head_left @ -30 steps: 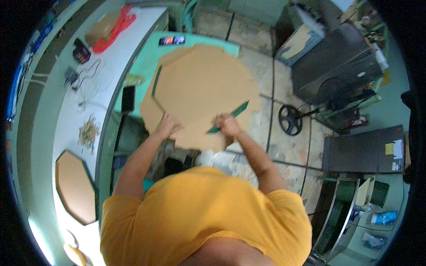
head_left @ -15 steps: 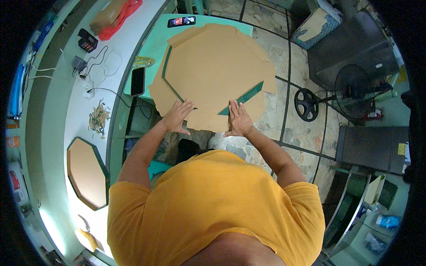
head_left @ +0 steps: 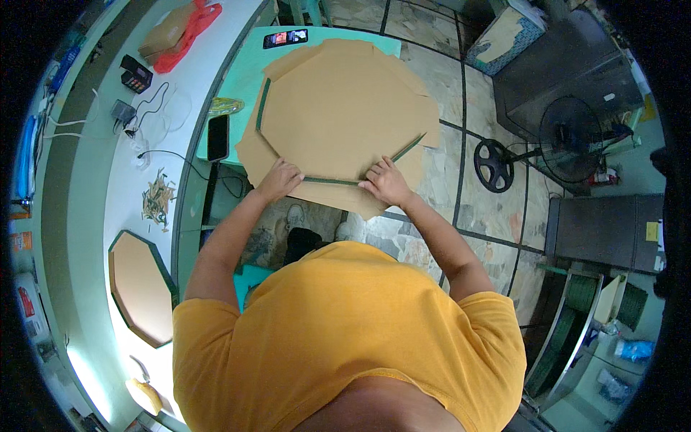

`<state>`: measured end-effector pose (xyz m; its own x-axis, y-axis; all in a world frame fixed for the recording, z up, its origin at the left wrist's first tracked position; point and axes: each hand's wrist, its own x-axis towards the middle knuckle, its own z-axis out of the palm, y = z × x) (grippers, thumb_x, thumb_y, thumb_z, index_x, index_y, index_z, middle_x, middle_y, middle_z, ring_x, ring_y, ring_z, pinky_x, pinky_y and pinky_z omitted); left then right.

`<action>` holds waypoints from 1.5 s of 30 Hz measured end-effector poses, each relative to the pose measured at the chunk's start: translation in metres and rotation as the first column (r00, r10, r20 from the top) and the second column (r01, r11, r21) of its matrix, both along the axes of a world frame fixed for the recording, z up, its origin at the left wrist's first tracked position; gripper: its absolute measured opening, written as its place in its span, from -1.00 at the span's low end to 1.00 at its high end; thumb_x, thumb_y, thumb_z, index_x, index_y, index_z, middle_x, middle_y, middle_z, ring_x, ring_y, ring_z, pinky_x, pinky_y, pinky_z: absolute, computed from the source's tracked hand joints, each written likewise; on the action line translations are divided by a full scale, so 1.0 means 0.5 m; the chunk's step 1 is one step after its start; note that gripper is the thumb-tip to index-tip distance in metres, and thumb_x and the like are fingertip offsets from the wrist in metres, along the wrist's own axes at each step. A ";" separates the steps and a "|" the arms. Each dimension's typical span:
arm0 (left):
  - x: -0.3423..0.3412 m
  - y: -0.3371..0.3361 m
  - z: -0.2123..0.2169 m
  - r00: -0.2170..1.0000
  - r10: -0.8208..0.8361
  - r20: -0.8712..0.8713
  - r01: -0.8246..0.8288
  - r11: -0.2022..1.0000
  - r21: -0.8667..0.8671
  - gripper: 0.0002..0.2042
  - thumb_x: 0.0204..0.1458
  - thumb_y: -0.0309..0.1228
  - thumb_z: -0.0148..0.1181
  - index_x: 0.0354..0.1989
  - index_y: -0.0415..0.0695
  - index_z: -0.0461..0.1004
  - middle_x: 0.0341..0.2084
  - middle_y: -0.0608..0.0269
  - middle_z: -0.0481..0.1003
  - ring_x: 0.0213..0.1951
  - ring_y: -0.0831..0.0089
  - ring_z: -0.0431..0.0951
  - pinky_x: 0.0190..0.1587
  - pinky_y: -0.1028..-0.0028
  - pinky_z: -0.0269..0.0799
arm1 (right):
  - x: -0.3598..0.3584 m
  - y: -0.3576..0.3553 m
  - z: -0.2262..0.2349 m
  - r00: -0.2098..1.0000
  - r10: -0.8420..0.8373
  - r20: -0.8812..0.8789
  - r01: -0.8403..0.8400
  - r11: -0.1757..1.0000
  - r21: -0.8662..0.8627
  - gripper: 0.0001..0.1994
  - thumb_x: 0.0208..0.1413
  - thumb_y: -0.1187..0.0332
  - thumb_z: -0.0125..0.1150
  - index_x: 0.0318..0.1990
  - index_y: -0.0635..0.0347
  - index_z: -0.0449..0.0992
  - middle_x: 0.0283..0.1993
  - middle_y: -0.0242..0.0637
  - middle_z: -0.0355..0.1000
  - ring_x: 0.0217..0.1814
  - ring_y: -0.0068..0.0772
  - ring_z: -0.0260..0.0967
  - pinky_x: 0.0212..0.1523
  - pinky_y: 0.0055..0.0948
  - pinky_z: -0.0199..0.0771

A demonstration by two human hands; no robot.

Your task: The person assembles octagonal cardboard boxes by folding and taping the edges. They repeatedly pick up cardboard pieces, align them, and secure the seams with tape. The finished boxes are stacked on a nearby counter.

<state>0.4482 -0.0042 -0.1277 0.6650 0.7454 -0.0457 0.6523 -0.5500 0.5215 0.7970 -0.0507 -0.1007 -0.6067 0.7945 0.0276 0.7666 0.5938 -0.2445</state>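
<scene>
Head view: tan cardboard point(head_left: 338, 108) bears green strips point(head_left: 331, 181).

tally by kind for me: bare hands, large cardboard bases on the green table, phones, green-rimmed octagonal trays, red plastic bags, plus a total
bare hands (left hand, right hand): 2
large cardboard base: 1
phones: 2
green-rimmed octagonal tray: 1
red plastic bag: 1
total: 7
</scene>
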 end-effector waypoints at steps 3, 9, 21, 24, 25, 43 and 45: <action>0.021 0.019 -0.003 0.991 0.134 0.000 -0.133 0.987 -0.093 -0.70 0.12 -0.19 0.04 -0.29 -0.20 0.51 -0.33 0.09 0.53 -0.18 0.23 0.47 0.16 0.19 0.10 | -0.008 0.041 -0.038 0.878 -0.332 -0.345 0.176 0.894 -0.412 -0.72 0.10 0.15 0.14 -0.30 0.22 0.52 -0.39 -0.11 0.49 -0.19 -0.03 0.46 -0.07 -0.11 0.38; 0.055 0.007 -0.042 0.908 0.381 0.177 -0.382 0.924 -0.029 -0.71 0.08 -0.15 0.10 -0.29 -0.13 0.55 -0.36 0.14 0.54 -0.21 0.30 0.50 0.20 0.15 0.06 | -0.039 0.087 -0.081 0.801 -0.483 -0.355 0.260 0.814 -0.520 -0.80 0.08 0.29 0.18 -0.23 0.21 0.51 -0.38 -0.17 0.47 -0.35 -0.25 0.44 -0.27 -0.31 0.42; 0.079 -0.035 -0.010 0.986 0.083 -0.146 -0.039 0.959 0.282 -0.77 -0.04 -0.17 0.22 -0.27 0.00 0.54 -0.35 0.28 0.46 -0.06 0.28 0.42 0.23 0.00 0.01 | -0.063 0.011 -0.075 0.991 0.028 -0.128 -0.014 0.994 0.110 -0.77 -0.14 0.30 0.26 -0.32 0.21 0.49 -0.23 -0.14 0.39 -0.16 -0.09 0.33 -0.13 -0.21 0.36; 0.081 -0.027 0.018 0.987 0.023 -0.156 0.022 0.960 0.280 -0.79 -0.04 -0.18 0.21 -0.35 -0.03 0.52 -0.38 0.30 0.47 -0.07 0.28 0.41 0.20 0.03 0.04 | -0.073 0.007 -0.081 0.976 -0.009 -0.218 0.029 0.995 0.092 -0.81 -0.14 0.34 0.24 -0.38 0.22 0.46 -0.33 -0.09 0.39 -0.25 -0.04 0.35 -0.20 -0.17 0.38; 0.082 -0.034 0.032 0.976 0.025 -0.218 0.027 0.972 0.232 -0.79 -0.04 -0.18 0.20 -0.35 -0.03 0.52 -0.39 0.30 0.47 -0.07 0.28 0.41 0.19 0.04 0.05 | -0.073 0.004 -0.075 0.988 -0.041 -0.152 0.048 0.998 0.040 -0.83 -0.15 0.35 0.24 -0.42 0.23 0.44 -0.37 -0.08 0.38 -0.29 -0.02 0.36 -0.23 -0.15 0.39; 0.067 -0.168 -0.078 0.020 0.998 0.059 -0.003 0.059 -0.998 -0.52 0.04 -0.50 0.03 0.13 -0.33 0.06 0.03 -0.12 0.30 -0.09 0.00 0.49 -0.13 0.11 0.53 | -0.076 0.047 0.097 0.862 -0.348 -0.368 0.428 0.889 0.164 -0.43 -0.04 -0.03 0.24 -0.01 0.28 0.45 0.12 0.07 0.31 0.25 0.07 0.13 0.24 -0.05 0.07; -0.002 -0.160 -0.069 0.011 0.996 0.088 -0.087 0.089 -0.992 -0.47 0.04 -0.49 0.07 0.16 -0.34 0.04 0.08 -0.08 0.29 -0.03 0.02 0.46 -0.05 0.07 0.48 | 0.061 0.131 0.146 0.699 -0.546 -0.462 0.673 0.720 0.167 -0.22 -0.06 -0.04 0.27 0.14 0.48 0.25 0.13 0.24 0.26 0.20 0.17 0.18 0.25 -0.06 0.11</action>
<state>0.4472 -0.0842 -0.1623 -0.0121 0.7284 -0.6851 -0.4649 0.6025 0.6487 0.8276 0.0145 -0.0275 0.1176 0.8915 0.4375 0.8764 0.1140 -0.4678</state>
